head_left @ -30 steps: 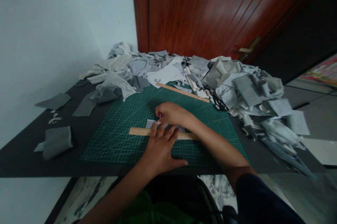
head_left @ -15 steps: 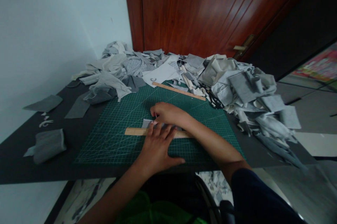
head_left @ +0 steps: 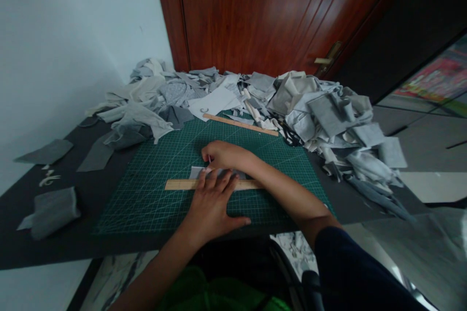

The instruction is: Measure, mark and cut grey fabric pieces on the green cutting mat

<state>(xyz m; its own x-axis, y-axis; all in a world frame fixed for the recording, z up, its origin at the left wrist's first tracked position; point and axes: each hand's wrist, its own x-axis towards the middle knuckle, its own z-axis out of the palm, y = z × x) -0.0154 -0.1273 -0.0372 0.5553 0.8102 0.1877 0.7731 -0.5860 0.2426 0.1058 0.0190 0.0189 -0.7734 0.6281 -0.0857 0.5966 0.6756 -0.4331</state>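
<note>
A small grey piece of cloth [head_left: 197, 172] lies on the green cutting mat [head_left: 146, 194], with a wooden ruler [head_left: 179, 184] along its near edge. My left hand [head_left: 211, 204] rests with fingers spread, its fingertips pressing across the ruler onto the cloth and its thumb stretched to the right. Just beyond, my right hand [head_left: 226, 156] is closed in a pinch at the cloth. A thin pinkish pen-like stick [head_left: 209, 158] shows between its fingers; its tip is hidden. The right forearm passes over the ruler's right end.
A second wooden ruler [head_left: 241, 125] lies at the mat's far edge. Heaps of grey and white cloth scraps [head_left: 328, 111] line the back and right, with black-handled scissors [head_left: 291, 136] beside them. At the left are a folded grey cloth [head_left: 54, 211] and flat pieces [head_left: 47, 152].
The camera view has turned slightly, so the table appears shifted to the left. Both hands keep nearly the same place over the ruler and cloth.
</note>
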